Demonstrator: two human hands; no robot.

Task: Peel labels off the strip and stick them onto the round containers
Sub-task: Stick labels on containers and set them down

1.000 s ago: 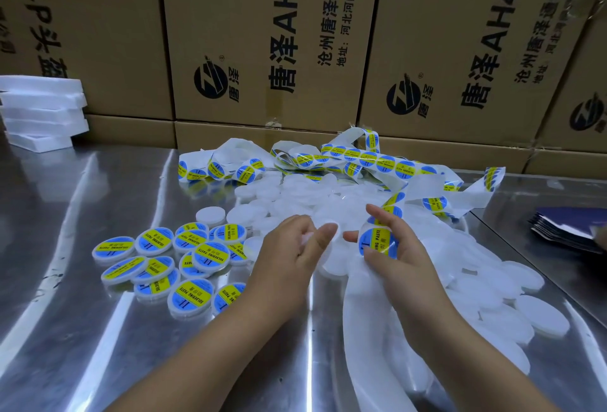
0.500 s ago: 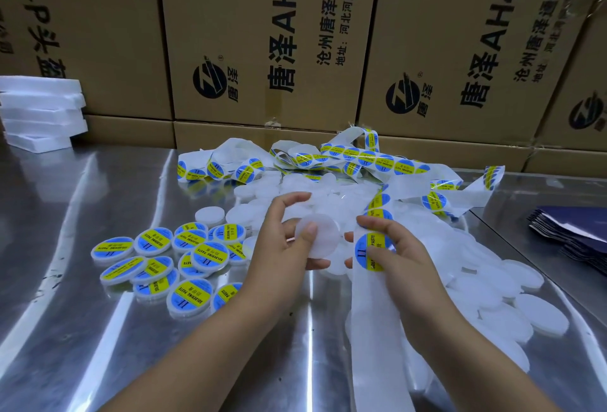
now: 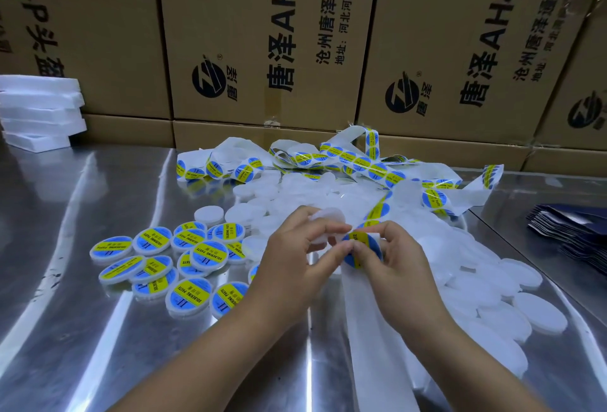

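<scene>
**Head view.** A polished steel bench (image 3: pixel 82 201) fills the foreground, its surface streaked with bright reflections. A second steel panel adjoins it at the right. Behind the bench, brown cardboard boxes (image 3: pixel 262 34) printed with black characters and a round logo are stacked as a wall across the whole background. A stack of white foam slabs (image 3: pixel 39 109) lies at the far left of the bench. A fanned pile of dark blue packets (image 3: pixel 571 231) lies at the far right edge.

The label strip (image 3: pixel 348 155) lies in loose loops along the back of the bench and carries round blue-and-yellow labels. Its bare white backing (image 3: pixel 368 319) runs toward the viewer beneath the hands. Left of centre, a cluster of labelled containers (image 3: pixel 184 264) rests on the steel, several lids legibly reading "SOLDERING PASTE". A heap of unlabelled containers (image 3: pixel 492 300), all white, spreads from the centre to the right.

Both hands meet above the middle of the bench. The left hand (image 3: pixel 295 260) has its fingers curled round one blank container (image 3: pixel 328 221), held tilted and clear of the heap. The right hand (image 3: pixel 397 264) has thumb and forefinger pinched on one label (image 3: pixel 356 237) at the near end of the printed strip, just beside the blank container. The left thumb tip reaches the edge of this label. It cannot be told whether the label has lifted from its backing.
</scene>
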